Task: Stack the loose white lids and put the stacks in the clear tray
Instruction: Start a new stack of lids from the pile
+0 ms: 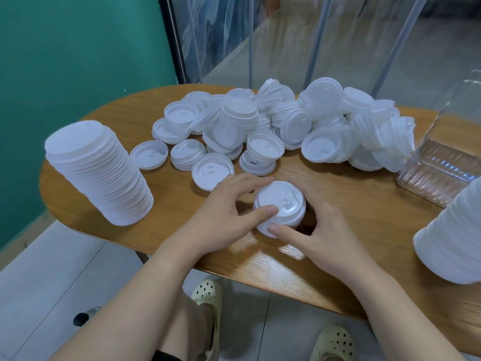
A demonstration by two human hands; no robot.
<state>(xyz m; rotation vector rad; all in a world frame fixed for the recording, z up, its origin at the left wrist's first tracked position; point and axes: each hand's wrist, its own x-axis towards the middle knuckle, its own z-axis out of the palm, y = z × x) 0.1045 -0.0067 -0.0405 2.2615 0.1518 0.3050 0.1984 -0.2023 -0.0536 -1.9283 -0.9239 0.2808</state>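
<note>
With my left hand [223, 212] and right hand [320, 230] curled round the short stack of white plastic lids [279, 207] near the oval wooden table's [117, 121] front edge, I judge I'm squaring it. Next I need another from the loose white lid pile [273, 126]; the clear ribbed tray [440, 162] waits at right.

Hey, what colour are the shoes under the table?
Pale yellow shoes with dark round holes, seen in the head view, the only one.
</note>
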